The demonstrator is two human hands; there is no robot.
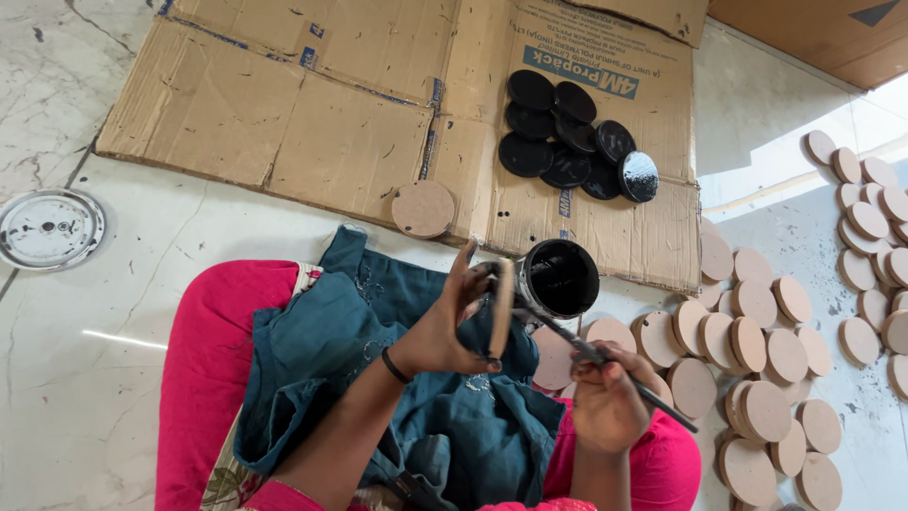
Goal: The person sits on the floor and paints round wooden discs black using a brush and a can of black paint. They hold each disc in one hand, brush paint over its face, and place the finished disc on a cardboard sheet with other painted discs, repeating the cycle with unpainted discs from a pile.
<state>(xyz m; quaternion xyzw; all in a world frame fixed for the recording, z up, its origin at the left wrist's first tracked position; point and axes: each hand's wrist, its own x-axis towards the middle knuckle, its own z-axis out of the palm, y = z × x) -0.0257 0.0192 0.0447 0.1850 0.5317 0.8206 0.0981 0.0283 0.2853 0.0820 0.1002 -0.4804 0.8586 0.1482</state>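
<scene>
My left hand (449,326) holds a round wooden disc (500,310) on edge, seen almost side-on, above my lap. My right hand (605,402) grips a thin dark paintbrush (605,362) whose tip reaches up to the disc's rim. Just behind the disc stands an open can of black paint (560,276). Several black-painted discs (567,137) lie overlapping on the flattened cardboard (312,104), the one at the right still glossy. One bare disc (423,208) rests at the cardboard's near edge.
Many unpainted wooden discs (757,350) are spread on the floor at my right, with another group (870,246) further right. A round metal floor drain (47,227) sits at the left. My lap is covered by teal cloth (378,378) over pink trousers.
</scene>
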